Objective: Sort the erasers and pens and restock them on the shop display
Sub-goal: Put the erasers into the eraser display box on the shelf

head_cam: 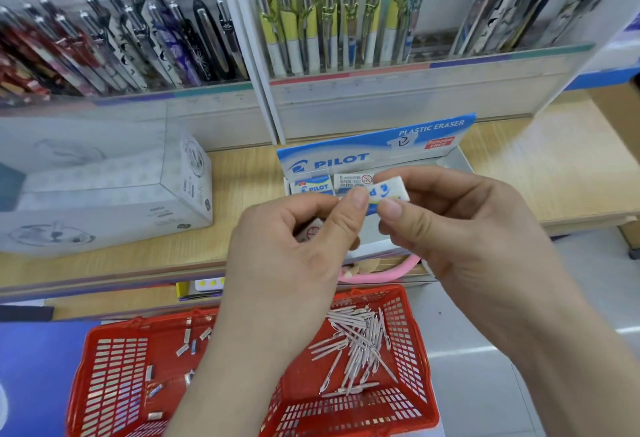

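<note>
Both hands pinch one white Pilot eraser (389, 190) above the blue-and-white Pilot eraser display box (346, 159). My left hand (294, 239) grips its left end with thumb and fingers, and another eraser (310, 230) shows inside that palm. My right hand (467, 228) pinches the right end. Two erasers (313, 187) stand in the box's back row. Below, a red basket (114, 367) holds several loose erasers (188, 343) on its left side and a pile of pens (360, 343) on its right.
Racks of pens (332, 27) stand upright behind the eraser box on the wooden shelf (540, 166). A white carton (104, 190) lies on the shelf to the left. A pink item (381, 272) sits under the shelf edge.
</note>
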`<action>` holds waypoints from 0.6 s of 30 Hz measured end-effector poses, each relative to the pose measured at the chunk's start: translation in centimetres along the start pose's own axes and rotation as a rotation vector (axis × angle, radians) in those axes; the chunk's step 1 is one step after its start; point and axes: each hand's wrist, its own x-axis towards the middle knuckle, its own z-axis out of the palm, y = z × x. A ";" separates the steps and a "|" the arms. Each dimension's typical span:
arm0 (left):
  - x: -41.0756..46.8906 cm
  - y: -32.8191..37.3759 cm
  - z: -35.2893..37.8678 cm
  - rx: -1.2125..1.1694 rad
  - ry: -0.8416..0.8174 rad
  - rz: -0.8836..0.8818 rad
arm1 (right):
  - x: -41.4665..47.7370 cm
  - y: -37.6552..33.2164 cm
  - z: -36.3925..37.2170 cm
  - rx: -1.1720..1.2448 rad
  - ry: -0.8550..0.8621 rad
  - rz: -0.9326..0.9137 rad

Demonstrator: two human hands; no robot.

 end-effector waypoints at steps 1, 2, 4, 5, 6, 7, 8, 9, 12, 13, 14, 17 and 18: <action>0.0 0.0 0.2 0.008 -0.021 -0.009 | 0.0 0.2 0.1 0.022 0.017 0.011; 0.0 0.1 0.3 0.024 -0.040 -0.013 | 0.0 0.3 0.1 0.031 0.041 0.019; 0.2 -0.3 0.1 0.085 -0.028 0.005 | 0.2 0.3 -0.1 0.045 0.098 0.030; 0.4 -0.7 -0.2 0.126 0.016 0.020 | 0.4 0.2 -0.2 0.050 0.119 0.037; 0.7 -1.3 -0.6 0.164 0.076 0.028 | 0.6 -0.1 -0.3 0.009 0.137 0.033; 1.0 -2.0 -1.0 0.196 0.132 0.035 | 0.8 -0.3 -0.5 -0.096 0.153 0.020; 1.3 -2.6 -1.5 0.224 0.169 0.037 | 1.2 -0.5 -0.7 -0.238 0.153 0.006; 1.7 -3.2 -1.8 0.252 0.186 0.037 | 1.6 -0.7 -0.9 -0.388 0.142 -0.007; 2.4 -4.3 -2.0 0.318 0.177 0.025 | 2.8 -0.6 -1.0 -0.771 0.091 -0.008; 2.6 -4.4 -1.8 0.331 0.170 0.023 | 3.2 -0.4 -0.9 -0.846 0.087 0.001; 2.7 -4.5 -1.7 0.338 0.165 0.022 | 3.5 -0.2 -0.8 -0.888 0.088 0.007; 3.1 -4.7 -1.4 0.352 0.182 0.019 | 4.1 0.4 -0.3 -0.960 0.127 -0.013; 3.2 -4.7 -1.4 0.349 0.191 0.016 | 4.3 0.6 -0.2 -0.981 0.149 -0.032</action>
